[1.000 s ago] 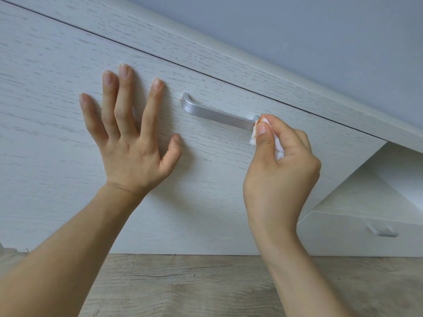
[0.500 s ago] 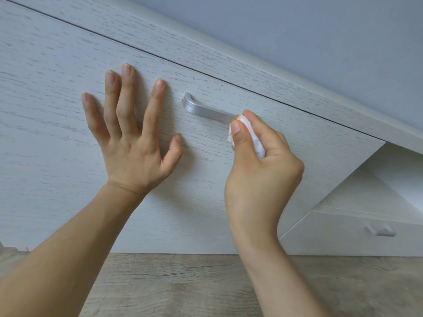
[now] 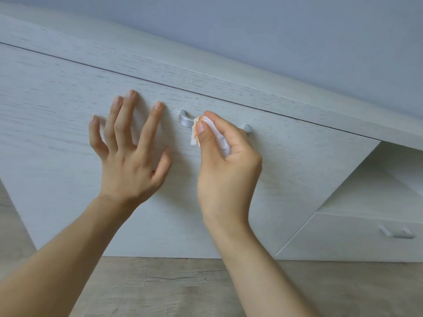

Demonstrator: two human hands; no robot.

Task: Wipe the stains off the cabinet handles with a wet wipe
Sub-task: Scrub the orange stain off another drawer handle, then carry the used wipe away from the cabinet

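Right hand pinches wet wipe over handle; left hand spread flat on drawer front

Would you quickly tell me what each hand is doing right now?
Left hand: open, fingers spread flat on the drawer front.
Right hand: pinching the wet wipe against the handle.

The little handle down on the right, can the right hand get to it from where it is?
Probably yes. The right hand holds the wipe on the big handle, and only bare cabinet front lies between it and the little handle.
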